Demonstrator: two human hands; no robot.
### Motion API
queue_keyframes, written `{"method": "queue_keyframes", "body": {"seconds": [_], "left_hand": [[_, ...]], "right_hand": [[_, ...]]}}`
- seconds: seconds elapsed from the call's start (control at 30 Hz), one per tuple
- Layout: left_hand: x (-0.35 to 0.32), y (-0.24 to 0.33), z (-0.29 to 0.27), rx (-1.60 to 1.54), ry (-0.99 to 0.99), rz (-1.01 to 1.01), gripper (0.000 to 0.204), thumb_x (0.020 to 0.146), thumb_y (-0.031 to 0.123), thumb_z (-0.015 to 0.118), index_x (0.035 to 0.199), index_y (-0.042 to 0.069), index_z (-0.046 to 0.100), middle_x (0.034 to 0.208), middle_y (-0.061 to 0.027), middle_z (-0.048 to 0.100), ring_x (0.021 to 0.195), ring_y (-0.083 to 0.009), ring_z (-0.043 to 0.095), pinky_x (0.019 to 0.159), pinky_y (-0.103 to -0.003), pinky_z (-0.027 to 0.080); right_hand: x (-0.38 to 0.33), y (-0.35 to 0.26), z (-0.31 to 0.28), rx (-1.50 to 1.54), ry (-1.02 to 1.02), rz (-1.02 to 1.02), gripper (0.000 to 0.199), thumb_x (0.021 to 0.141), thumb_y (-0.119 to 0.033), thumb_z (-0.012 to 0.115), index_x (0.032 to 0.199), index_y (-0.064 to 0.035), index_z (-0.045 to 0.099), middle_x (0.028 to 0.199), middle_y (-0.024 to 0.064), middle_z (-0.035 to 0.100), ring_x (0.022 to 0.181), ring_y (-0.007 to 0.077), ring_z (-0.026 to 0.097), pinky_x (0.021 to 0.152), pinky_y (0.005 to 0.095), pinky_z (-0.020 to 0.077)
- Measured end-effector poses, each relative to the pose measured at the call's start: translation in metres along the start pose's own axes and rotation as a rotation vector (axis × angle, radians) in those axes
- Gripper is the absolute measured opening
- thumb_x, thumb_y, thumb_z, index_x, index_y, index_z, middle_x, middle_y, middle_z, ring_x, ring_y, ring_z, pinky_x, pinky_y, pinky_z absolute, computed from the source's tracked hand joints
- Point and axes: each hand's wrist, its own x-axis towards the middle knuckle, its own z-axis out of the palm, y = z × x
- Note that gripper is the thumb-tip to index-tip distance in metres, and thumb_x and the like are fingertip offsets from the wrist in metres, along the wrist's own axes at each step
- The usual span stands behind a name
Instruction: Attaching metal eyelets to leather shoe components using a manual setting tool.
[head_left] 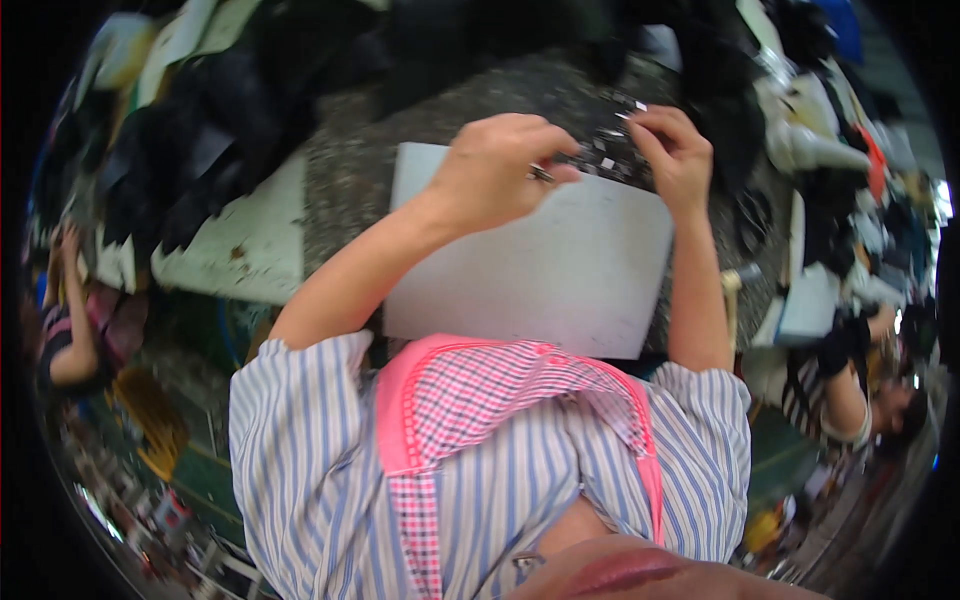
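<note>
**Both hands at the dark piece above the white board**

The left hand (495,170) is curled shut around a thin metal tool (542,175). The right hand (675,150) pinches the dark fabric piece (610,150), which lies at the white board (560,270)'s far edge on the speckled table (350,180).

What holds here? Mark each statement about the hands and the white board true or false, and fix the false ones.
1. The left hand holds a thin metal tool. True.
2. The right hand rests in the lap. False: it is raised at the dark piece by the board's far edge.
3. The white board lies under both hands. True.
4. The apron is plain green. False: it is pink checked.
</note>
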Motion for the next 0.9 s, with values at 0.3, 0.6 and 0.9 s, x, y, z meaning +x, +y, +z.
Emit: {"method": "queue_keyframes", "body": {"seconds": [0.3, 0.6, 0.9], "left_hand": [[0.009, 0.012, 0.024, -0.319, -0.004, -0.224, 0.024, 0.069, 0.015, 0.07, 0.091, 0.007, 0.063, 0.069, -0.0012, 0.058, 0.056, -0.0089, 0.048, 0.049, -0.022, 0.039], [0.004, 0.019, 0.021, -0.611, -0.031, -0.384, 0.007, 0.078, 0.007, 0.06, 0.081, 0.002, 0.058, 0.067, 0.001, 0.054, 0.059, -0.0037, 0.044, 0.051, -0.02, 0.036], [-0.007, 0.013, 0.014, -1.291, -0.257, -0.738, 0.01, 0.082, 0.014, 0.056, 0.077, 0.005, 0.055, 0.066, 0.0024, 0.05, 0.059, -0.0037, 0.04, 0.053, -0.018, 0.032]], "right_hand": [[-0.033, -0.028, 0.012, 0.876, -0.049, 0.223, 0.021, 0.076, -0.004, 0.064, 0.094, 0.0032, 0.056, 0.073, 0.0075, 0.06, 0.06, 0.0116, 0.057, 0.056, 0.0225, 0.0469], [-0.038, -0.052, 0.012, 0.633, -0.056, 0.099, 0.013, 0.068, 0.008, 0.065, 0.08, 0.0027, 0.062, 0.08, 0.0055, 0.061, 0.076, 0.0111, 0.058, 0.068, 0.0225, 0.0484], [-0.035, -0.054, 0.015, 0.089, -0.017, -0.359, 0.016, 0.061, 0.006, 0.065, 0.072, -0.0043, 0.06, 0.08, 0.0061, 0.054, 0.072, 0.0168, 0.052, 0.059, 0.0249, 0.0423]]}}
